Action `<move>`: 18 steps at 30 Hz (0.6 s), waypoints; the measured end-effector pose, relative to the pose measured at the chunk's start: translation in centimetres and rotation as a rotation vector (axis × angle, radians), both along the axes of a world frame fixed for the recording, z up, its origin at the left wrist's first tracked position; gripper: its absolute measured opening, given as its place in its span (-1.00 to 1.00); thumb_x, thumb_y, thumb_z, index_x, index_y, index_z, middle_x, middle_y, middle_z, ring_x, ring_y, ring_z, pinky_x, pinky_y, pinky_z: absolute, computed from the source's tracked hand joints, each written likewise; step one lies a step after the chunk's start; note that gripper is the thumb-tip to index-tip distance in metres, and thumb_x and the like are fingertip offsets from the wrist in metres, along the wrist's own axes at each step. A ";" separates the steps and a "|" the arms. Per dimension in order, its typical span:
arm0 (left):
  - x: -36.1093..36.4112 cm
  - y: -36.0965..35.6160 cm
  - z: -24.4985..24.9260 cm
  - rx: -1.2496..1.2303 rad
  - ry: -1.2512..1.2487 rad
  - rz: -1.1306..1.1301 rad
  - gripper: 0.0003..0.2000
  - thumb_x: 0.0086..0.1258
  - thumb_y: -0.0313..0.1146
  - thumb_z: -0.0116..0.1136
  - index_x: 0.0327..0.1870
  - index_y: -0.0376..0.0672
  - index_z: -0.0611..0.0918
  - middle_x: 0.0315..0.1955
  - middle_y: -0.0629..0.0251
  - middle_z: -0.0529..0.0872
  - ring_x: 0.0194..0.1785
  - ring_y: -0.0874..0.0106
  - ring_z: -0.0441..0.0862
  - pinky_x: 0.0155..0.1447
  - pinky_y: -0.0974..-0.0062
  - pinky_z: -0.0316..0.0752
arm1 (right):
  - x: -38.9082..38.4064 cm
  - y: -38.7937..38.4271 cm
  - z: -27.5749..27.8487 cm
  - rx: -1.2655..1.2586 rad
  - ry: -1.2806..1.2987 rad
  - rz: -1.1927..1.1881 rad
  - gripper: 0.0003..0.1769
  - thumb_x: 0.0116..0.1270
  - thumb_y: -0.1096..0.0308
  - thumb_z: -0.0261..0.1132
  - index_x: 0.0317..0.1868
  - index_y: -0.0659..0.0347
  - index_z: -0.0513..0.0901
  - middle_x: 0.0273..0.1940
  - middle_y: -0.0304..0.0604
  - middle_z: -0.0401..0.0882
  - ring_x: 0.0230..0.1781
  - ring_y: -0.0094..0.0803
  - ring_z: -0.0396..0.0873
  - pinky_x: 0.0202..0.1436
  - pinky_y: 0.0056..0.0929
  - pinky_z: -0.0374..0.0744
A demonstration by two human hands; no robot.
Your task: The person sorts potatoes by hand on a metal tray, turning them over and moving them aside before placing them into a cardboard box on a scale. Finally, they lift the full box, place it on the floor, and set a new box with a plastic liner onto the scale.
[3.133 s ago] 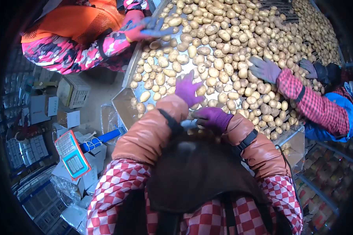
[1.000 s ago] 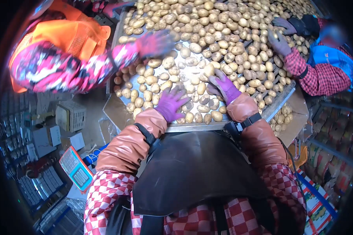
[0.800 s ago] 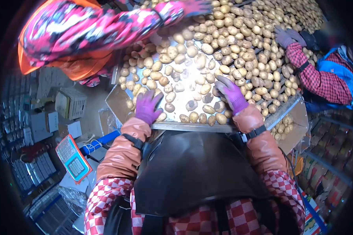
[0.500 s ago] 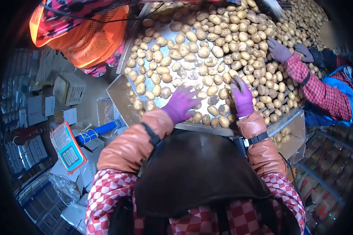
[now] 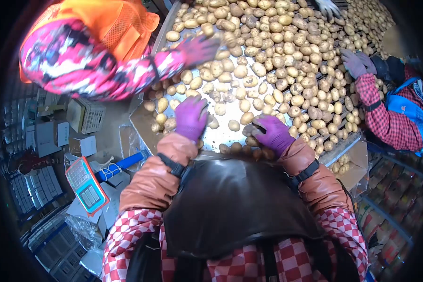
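On tray (image 5: 219, 136): potatoes (image 5: 268, 61); L hand (image 5: 191, 117), R hand (image 5: 272, 134) touching.

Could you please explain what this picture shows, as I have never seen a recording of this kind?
There is no machine here: one camera on a person's head looks down at their own two hands in purple gloves. The left hand lies flat, fingers spread, on potatoes at the near edge of a metal table. The right hand curls over potatoes by the same edge; whether it grips one is unclear. The dark apron below is the wearer's. A co-worker's hand, in a pink patterned sleeve, reaches in from the left, another's grey-gloved hand from the right.
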State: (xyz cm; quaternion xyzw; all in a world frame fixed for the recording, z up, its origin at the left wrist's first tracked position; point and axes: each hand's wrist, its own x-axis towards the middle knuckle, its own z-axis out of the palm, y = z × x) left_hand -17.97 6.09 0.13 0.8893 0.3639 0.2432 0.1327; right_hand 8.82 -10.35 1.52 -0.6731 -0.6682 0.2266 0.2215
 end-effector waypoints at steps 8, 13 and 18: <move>10.7 7.5 -1.2 -0.251 0.445 0.187 -0.50 0.21 -0.29 0.24 0.23 0.18 0.48 0.09 0.06 0.52 -0.02 0.05 0.64 -0.03 0.00 0.54 | 2.4 9.4 0.9 0.016 0.155 -0.141 -0.52 0.30 0.10 0.25 0.19 0.07 0.60 0.05 0.04 0.63 0.03 -0.02 0.60 0.10 -0.14 0.57; 7.4 7.3 -1.8 -0.406 0.301 0.122 -0.52 0.22 -0.20 0.26 0.21 0.18 0.47 -0.01 0.00 0.58 -0.09 0.00 0.66 -0.06 -0.01 0.56 | 2.0 11.1 -5.5 0.142 -0.269 -0.097 -0.37 0.29 -0.01 0.24 0.33 0.04 0.47 0.35 0.06 0.38 0.18 0.08 0.49 0.21 -0.05 0.49; 4.6 5.2 -0.8 -1.338 -0.408 0.318 -0.47 0.18 -0.41 0.31 0.22 0.05 0.48 -0.13 0.13 0.62 -0.14 0.40 0.66 -0.07 0.39 0.58 | 1.6 7.8 -0.5 -0.180 0.136 -0.095 -0.49 0.33 0.09 0.27 0.23 0.11 0.57 0.15 0.05 0.58 0.11 -0.07 0.57 0.16 -0.19 0.54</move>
